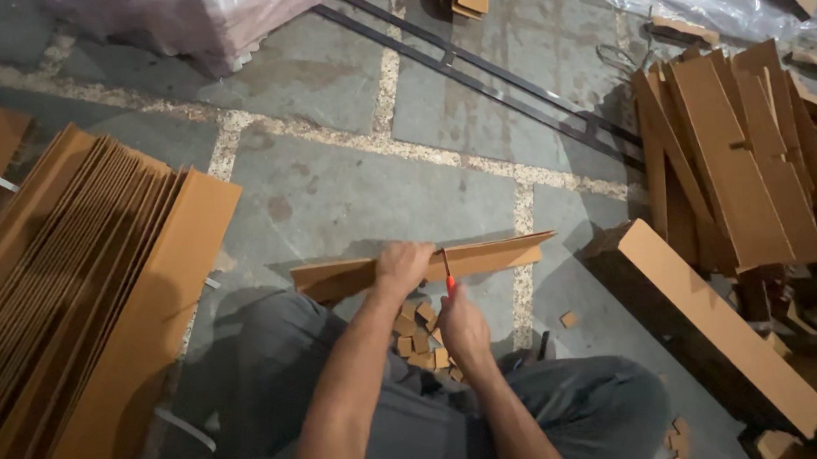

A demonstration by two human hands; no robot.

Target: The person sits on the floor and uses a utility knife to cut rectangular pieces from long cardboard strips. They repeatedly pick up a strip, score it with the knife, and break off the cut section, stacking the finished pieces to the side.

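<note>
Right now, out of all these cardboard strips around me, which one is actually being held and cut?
The long folded cardboard strip in the middle: the left hand grips it while the right hand works a red-handled cutter on it. The other strips lie stacked untouched.

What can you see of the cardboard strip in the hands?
The cardboard strip is a long, narrow piece of brown corrugated-looking board, folded lengthwise into an angle profile. It is held roughly level above the stone floor, its right end slightly higher. The left hand grips it near mid-length; the right hand holds a red-handled cutter against it. Small cardboard offcuts lie below.
</note>
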